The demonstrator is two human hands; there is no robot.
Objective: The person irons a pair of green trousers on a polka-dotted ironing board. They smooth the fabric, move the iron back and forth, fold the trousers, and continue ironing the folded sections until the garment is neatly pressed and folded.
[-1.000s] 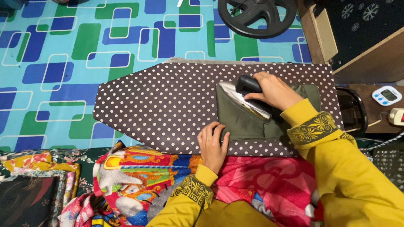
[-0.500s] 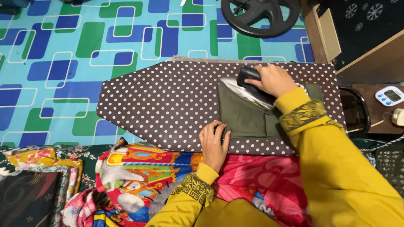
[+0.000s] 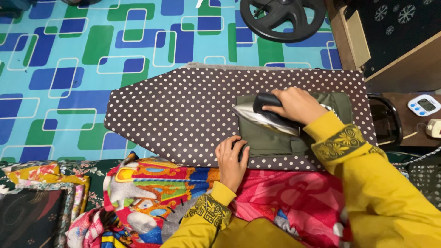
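Fingers of the right hand [image 3: 296, 104] wrap closed around the black handle of a silver-soled clothes iron [image 3: 264, 115], which rests on an olive-green folded fabric piece [image 3: 268, 138] atop the brown white-dotted ironing board [image 3: 183, 110]. Left hand [image 3: 232, 158] lies flat, fingers loosely together, pressing the fabric's near-left corner. Both forearms, in yellow sleeves, reach forward over the board.

Silver black-handled iron [image 3: 262, 117] flat on folded olive-green cloth [image 3: 271, 138], tip pointing left
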